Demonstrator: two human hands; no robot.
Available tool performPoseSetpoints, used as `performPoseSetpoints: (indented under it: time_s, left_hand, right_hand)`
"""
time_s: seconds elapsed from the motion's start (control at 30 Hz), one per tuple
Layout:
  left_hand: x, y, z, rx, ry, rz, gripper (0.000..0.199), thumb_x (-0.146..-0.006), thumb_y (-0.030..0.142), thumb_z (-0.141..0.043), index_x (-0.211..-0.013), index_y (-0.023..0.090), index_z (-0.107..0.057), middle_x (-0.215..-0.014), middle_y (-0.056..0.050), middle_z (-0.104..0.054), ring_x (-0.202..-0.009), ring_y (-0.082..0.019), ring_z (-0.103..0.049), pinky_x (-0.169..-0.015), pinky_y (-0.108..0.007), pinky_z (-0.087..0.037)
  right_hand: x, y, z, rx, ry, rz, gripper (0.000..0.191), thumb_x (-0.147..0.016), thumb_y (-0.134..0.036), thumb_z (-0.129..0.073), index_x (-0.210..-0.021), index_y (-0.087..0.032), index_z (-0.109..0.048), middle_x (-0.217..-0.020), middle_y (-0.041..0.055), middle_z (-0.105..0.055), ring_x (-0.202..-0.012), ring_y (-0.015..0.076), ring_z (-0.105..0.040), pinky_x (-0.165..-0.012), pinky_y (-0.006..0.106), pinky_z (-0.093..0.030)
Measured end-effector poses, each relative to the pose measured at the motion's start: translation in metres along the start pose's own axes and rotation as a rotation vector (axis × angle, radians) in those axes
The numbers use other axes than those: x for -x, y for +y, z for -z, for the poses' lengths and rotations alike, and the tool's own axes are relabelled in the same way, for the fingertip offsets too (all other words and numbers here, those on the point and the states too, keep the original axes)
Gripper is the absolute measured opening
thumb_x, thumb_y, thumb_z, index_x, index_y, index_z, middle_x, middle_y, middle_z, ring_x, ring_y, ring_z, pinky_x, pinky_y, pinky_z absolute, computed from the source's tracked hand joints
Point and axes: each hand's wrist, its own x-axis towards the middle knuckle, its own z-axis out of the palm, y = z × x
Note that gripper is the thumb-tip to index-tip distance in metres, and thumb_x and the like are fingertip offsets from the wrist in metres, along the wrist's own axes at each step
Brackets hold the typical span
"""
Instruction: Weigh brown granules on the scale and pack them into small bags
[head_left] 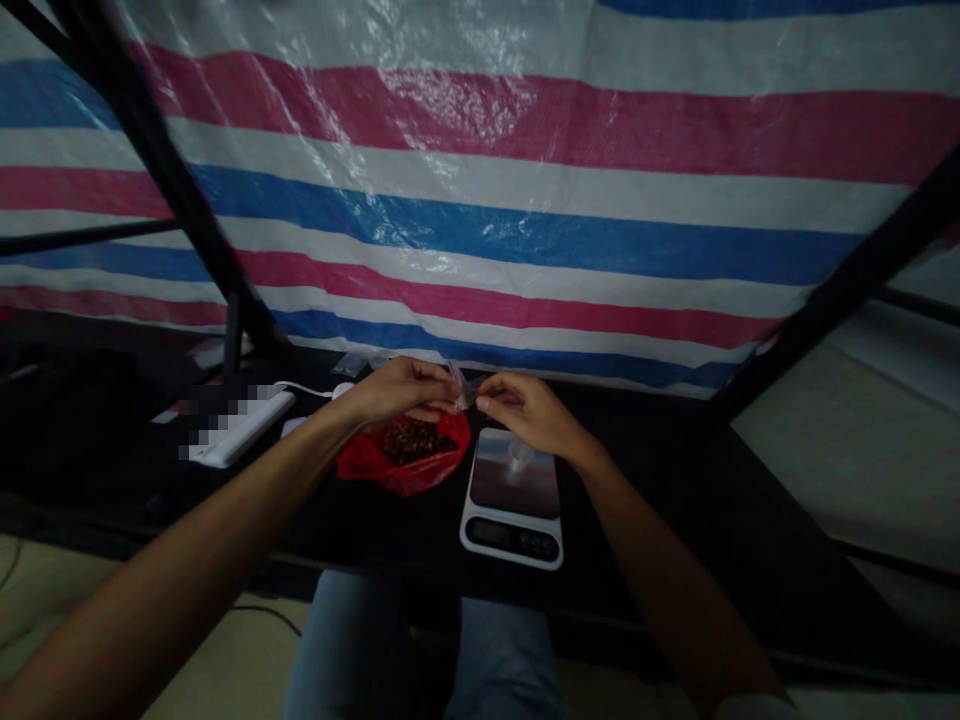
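A small clear plastic bag [463, 388] is pinched between my two hands, above the back of the dark table. My left hand [405, 388] grips its left side, over a red plastic bag [431, 480] that lies open with small brown pieces [416, 440] inside. From the right, my right hand [529, 408] closes its fingertips on the other side of the clear bag, just behind a white kitchen scale [512, 540]. On the scale's metal plate stands a small clear cup [519, 456].
On the left of the black table [645, 480] lies a long white device [247, 430] with a cable. Flat clear bags [351, 363] lie at the back edge, against a striped plastic sheet [525, 240]. Dark frame bars slant at both sides.
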Motion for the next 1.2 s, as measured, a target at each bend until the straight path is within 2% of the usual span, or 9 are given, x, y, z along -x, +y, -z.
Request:
performPoseSetpoints:
  time_s: [0.17, 0.43, 0.6, 0.7, 0.77, 0.83, 0.93, 1.07, 1.2]
  left_hand:
    - [0.021, 0.002, 0.003, 0.062, -0.068, 0.074, 0.031, -0.073, 0.044, -0.083, -0.091, 0.020, -0.077, -0.087, -0.004, -0.079, -0.082, -0.016, -0.074, -0.066, -0.022, -0.056]
    - [0.036, 0.007, 0.000, -0.084, -0.153, 0.007, 0.019, -0.080, 0.038, -0.069, -0.080, 0.020, -0.074, -0.083, -0.004, -0.078, -0.079, -0.021, -0.074, -0.069, -0.030, -0.058]
    - [0.040, 0.012, -0.013, -0.436, 0.121, -0.072, 0.028, -0.086, 0.040, -0.053, -0.070, 0.020, -0.062, -0.065, -0.002, -0.069, -0.060, -0.020, -0.066, -0.056, -0.030, -0.047]
    - [0.047, 0.013, -0.012, -0.683, 0.322, -0.094, 0.032, -0.088, 0.041, -0.050, -0.066, 0.020, -0.059, -0.062, -0.003, -0.063, -0.062, -0.021, -0.061, -0.059, -0.033, -0.043]
    - [0.054, 0.009, -0.008, -0.705, 0.334, -0.130, 0.029, -0.090, 0.040, -0.049, -0.076, 0.019, -0.062, -0.071, -0.005, -0.067, -0.069, -0.023, -0.064, -0.066, -0.035, -0.047]
    - [0.059, 0.001, -0.006, -0.636, 0.257, -0.271, 0.033, -0.089, 0.043, -0.056, -0.105, 0.016, -0.065, -0.100, -0.010, -0.073, -0.090, -0.026, -0.068, -0.081, -0.037, -0.052]
    - [0.061, -0.015, -0.007, -0.499, 0.130, -0.444, 0.074, -0.080, 0.050, -0.074, -0.142, 0.017, -0.048, -0.142, -0.015, -0.060, -0.123, -0.030, -0.061, -0.105, -0.040, -0.048]
    - [0.057, -0.028, -0.007, -0.368, 0.103, -0.403, 0.046, -0.094, 0.053, -0.058, -0.123, 0.017, -0.060, -0.118, -0.010, -0.071, -0.106, -0.025, -0.067, -0.094, -0.035, -0.052]
    - [0.055, -0.031, 0.012, -0.485, 0.130, -0.321, 0.044, -0.097, 0.057, -0.050, -0.109, 0.017, -0.060, -0.097, -0.006, -0.072, -0.085, -0.022, -0.066, -0.076, -0.031, -0.050]
  right_hand:
    - [-0.008, -0.018, -0.029, -0.152, -0.119, -0.003, 0.033, -0.099, -0.043, -0.055, -0.080, -0.017, -0.063, -0.074, 0.0023, -0.069, -0.069, 0.0150, -0.067, -0.064, 0.026, -0.051]
    - [-0.006, -0.018, -0.040, -0.020, -0.180, 0.057, 0.028, -0.097, -0.020, -0.046, -0.071, -0.018, -0.058, -0.071, 0.0001, -0.066, -0.066, 0.0130, -0.061, -0.063, 0.024, -0.045]
    - [-0.002, -0.026, -0.043, 0.236, -0.070, 0.078, 0.022, -0.083, -0.011, -0.054, -0.063, -0.019, -0.051, -0.061, -0.0039, -0.054, -0.058, 0.0101, -0.047, -0.056, 0.025, -0.029]
    - [-0.002, -0.028, -0.042, 0.291, -0.048, 0.058, 0.023, -0.081, -0.011, -0.054, -0.060, -0.019, -0.049, -0.058, -0.0048, -0.049, -0.056, 0.0094, -0.043, -0.055, 0.026, -0.025]
    - [-0.002, -0.028, -0.042, 0.277, -0.060, 0.047, 0.024, -0.082, -0.011, -0.052, -0.059, -0.019, -0.048, -0.057, -0.0048, -0.048, -0.055, 0.0095, -0.042, -0.055, 0.026, -0.024]
    - [-0.003, -0.029, -0.044, 0.235, -0.076, 0.055, 0.026, -0.083, -0.012, -0.049, -0.058, -0.019, -0.046, -0.057, -0.0047, -0.047, -0.056, 0.0099, -0.040, -0.055, 0.026, -0.025]
    - [-0.006, -0.030, -0.048, 0.094, -0.121, 0.054, 0.026, -0.085, -0.014, -0.045, -0.060, -0.019, -0.047, -0.061, -0.0036, -0.050, -0.060, 0.0110, -0.046, -0.058, 0.024, -0.033]
    - [-0.007, -0.026, -0.049, -0.169, -0.180, -0.052, 0.025, -0.091, -0.022, -0.046, -0.068, -0.020, -0.055, -0.069, -0.0003, -0.064, -0.069, 0.0146, -0.063, -0.067, 0.025, -0.049]
    - [-0.001, -0.007, -0.028, -0.208, -0.093, -0.107, 0.030, -0.094, -0.040, -0.054, -0.073, -0.019, -0.061, -0.075, 0.0039, -0.072, -0.073, 0.0163, -0.069, -0.070, 0.028, -0.054]
